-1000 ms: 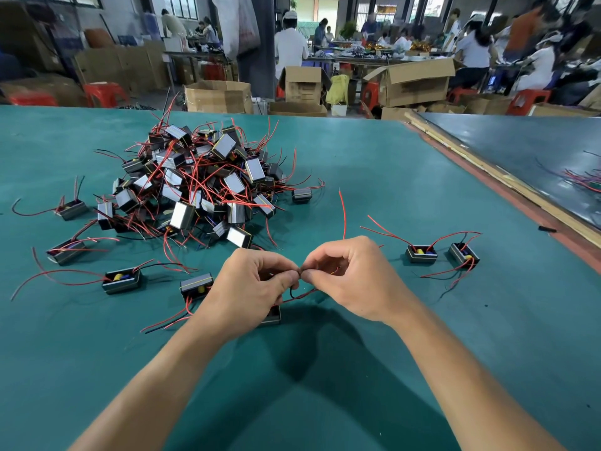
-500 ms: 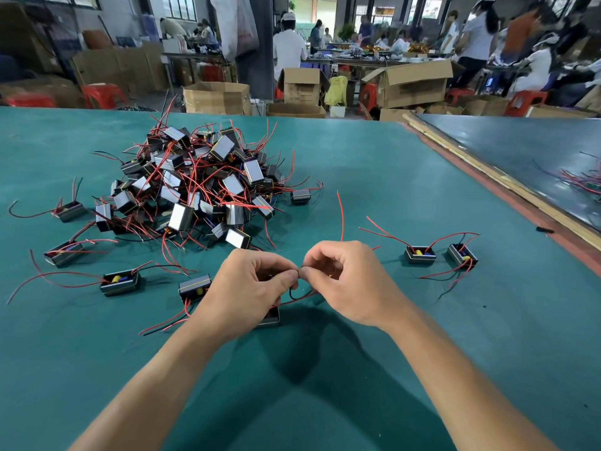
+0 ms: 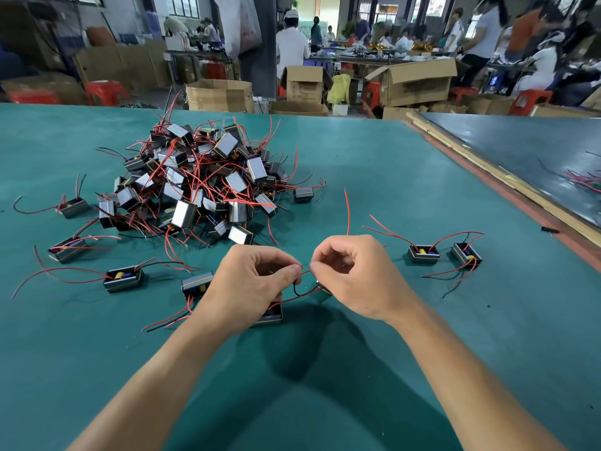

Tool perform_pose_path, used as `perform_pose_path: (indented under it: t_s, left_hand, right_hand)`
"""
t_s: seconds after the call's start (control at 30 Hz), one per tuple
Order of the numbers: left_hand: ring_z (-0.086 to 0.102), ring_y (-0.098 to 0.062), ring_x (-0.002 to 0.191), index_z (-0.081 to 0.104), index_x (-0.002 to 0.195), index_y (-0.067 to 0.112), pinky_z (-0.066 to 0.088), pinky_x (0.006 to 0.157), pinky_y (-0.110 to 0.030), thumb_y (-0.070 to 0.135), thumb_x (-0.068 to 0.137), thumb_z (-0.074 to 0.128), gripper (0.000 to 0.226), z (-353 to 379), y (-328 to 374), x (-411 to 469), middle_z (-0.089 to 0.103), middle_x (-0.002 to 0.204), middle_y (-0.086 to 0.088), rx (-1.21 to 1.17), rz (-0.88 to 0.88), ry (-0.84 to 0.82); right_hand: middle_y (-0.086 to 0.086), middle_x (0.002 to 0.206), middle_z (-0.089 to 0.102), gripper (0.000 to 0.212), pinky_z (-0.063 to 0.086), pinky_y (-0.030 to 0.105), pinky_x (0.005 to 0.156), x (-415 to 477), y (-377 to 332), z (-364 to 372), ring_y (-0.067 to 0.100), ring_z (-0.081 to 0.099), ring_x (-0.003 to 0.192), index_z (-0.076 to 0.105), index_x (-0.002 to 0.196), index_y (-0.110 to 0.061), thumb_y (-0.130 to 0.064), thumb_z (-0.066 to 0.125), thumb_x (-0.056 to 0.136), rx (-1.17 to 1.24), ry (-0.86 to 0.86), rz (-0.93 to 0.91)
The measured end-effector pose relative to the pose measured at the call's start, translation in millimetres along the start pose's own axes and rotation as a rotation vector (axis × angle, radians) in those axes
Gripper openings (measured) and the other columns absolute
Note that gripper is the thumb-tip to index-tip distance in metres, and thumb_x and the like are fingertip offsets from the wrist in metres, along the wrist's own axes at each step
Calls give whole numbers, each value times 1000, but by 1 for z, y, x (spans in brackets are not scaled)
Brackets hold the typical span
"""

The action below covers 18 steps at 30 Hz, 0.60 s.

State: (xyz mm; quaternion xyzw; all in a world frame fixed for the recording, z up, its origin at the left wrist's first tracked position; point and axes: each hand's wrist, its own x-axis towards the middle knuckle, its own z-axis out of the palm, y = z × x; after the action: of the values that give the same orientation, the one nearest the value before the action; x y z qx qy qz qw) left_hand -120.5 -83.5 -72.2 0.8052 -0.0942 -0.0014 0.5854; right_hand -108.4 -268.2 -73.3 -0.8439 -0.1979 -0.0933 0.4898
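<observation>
On the green table [image 3: 374, 164], my left hand [image 3: 247, 288] and my right hand [image 3: 354, 275] meet over a small black module box [image 3: 271, 315] that lies partly hidden under my left hand. Each hand pinches the thin red and black wire [image 3: 302, 289] that comes out of this box, with the fingertips a little apart. One red wire end [image 3: 347, 209] sticks up behind my right hand. A big heap of the same boxes with red wires [image 3: 201, 187] lies farther back on the left.
Two open boxes [image 3: 422, 253] [image 3: 465, 254] with red wires lie to the right. Several single boxes [image 3: 123, 278] [image 3: 66, 249] [image 3: 73, 207] lie spread on the left. A wooden strip [image 3: 507, 180] borders the table at right. Cardboard cartons [image 3: 219, 95] and people stand beyond.
My two hands have drawn slightly apart, so a short stretch of wire now shows between the fingertips. The boxes on the table have not moved.
</observation>
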Motion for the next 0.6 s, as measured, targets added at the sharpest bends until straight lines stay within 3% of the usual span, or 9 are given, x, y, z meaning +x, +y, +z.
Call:
perform_pose_path:
  t_s: [0.33, 0.6]
  left_hand:
    - [53, -7, 49, 74, 78, 15, 46, 50, -17, 14, 91, 67, 16, 2, 0, -1, 68, 62, 7, 17, -3, -13]
    - [50, -12, 50, 71, 73, 17, 42, 46, -23, 15, 92, 66, 20, -1, -3, 0, 67, 66, -10, 81, 2, -50]
  right_hand:
    - [-7, 61, 64, 14, 43, 18, 56, -2, 0, 0, 5, 54, 54, 67, 69, -17, -15, 67, 83, 16, -50, -18]
    - [-9, 74, 65, 11, 44, 18, 63, 0, 3, -3, 18, 61, 67, 76, 77, -20, -12, 76, 84, 33, -94, -39]
